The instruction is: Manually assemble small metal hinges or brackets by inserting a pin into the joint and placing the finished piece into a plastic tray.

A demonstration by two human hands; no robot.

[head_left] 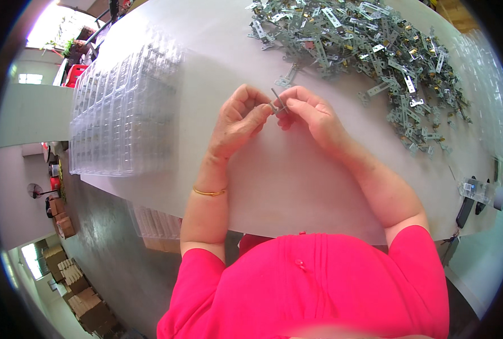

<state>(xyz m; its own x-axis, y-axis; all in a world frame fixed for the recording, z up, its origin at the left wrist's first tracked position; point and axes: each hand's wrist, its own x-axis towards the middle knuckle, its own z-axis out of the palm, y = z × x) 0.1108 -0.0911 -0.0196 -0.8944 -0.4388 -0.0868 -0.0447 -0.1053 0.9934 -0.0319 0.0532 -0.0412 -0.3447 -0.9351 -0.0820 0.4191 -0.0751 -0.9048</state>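
Both hands meet above the white table point(296, 192), near its middle. Between the fingertips is a small grey metal bracket point(279, 101) with a thin strip that slants up and to the left. My right hand point(316, 116) pinches it between thumb and fingers. The fingers of my left hand point(241, 120) are closed at its left end; what they grip there is partly hidden. Just beyond the right fingers, a loose metal bracket point(287, 77) lies on the table. A large heap of similar metal brackets point(370, 56) spreads over the far right.
Stacked clear plastic trays point(121, 118) stand on the left of the table. More clear plastic point(480, 85) lines the right edge. Near the right front corner lie a black-handled tool point(465, 210) and a small clear packet point(473, 189). Cardboard boxes point(90, 305) stand on the floor at left.
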